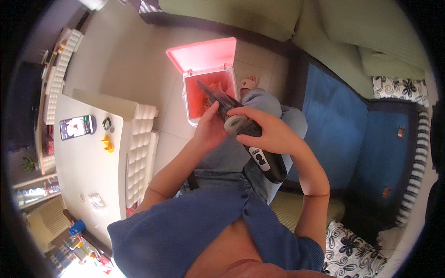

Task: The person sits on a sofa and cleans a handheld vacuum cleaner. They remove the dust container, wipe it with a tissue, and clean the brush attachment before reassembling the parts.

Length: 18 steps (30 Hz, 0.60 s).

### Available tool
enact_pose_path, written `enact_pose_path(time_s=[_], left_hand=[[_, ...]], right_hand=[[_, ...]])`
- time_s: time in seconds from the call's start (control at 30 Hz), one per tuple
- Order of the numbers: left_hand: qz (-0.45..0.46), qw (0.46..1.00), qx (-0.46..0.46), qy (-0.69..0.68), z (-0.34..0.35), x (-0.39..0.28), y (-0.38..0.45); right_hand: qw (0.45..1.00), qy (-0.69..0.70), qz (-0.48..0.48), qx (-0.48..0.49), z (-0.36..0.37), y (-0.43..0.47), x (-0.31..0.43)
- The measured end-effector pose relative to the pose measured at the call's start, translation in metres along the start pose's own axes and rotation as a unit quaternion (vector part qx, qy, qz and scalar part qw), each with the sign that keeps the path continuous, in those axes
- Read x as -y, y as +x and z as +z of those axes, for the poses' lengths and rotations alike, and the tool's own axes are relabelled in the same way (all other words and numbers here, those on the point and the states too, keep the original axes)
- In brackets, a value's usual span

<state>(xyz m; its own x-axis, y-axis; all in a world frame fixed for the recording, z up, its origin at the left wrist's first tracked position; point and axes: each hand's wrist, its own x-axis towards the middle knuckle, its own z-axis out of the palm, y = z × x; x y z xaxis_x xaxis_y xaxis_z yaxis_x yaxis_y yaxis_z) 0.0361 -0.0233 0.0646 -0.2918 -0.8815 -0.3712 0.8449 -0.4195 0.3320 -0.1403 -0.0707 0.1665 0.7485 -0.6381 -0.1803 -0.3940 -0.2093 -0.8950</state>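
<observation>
My left hand [212,130] grips the dark see-through dust cup [226,99] of a handheld vacuum cleaner. The cup's narrow nozzle slants over the open waste bin [209,95]. My right hand [269,130] curls round the upper end of the black vacuum body [276,170], which has a pale panel on its side. Between the two hands sits a whitish round filter [234,123], touched by my right fingers. Whether the filter is joined to the cup or the body is hard to tell. Reddish-lit loose waste [217,88] lies inside the bin, partly hidden by the cup.
The bin's pink lid [205,52] stands raised at the back. On the left, a white table [100,166] carries a phone [77,127] and a yellow object [107,144]. A green sofa [236,17] and blue-covered seat [330,128] bound the far side and right. My legs are below the vacuum.
</observation>
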Motion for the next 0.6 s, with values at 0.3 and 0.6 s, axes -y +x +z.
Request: enact_pose_path(time_s=[0.3, 0.6], left_hand=[[-0.06, 0.99, 0.01, -0.126, -0.023, -0.006, -0.001], [-0.022, 0.976, 0.055, -0.211, -0.013, -0.008, -0.002]], right_hand=[[0.992, -0.083, 0.088, 0.026, 0.007, 0.027, 0.021], [0.995, -0.089, 0.026, -0.04, 0.006, 0.041, 0.029]])
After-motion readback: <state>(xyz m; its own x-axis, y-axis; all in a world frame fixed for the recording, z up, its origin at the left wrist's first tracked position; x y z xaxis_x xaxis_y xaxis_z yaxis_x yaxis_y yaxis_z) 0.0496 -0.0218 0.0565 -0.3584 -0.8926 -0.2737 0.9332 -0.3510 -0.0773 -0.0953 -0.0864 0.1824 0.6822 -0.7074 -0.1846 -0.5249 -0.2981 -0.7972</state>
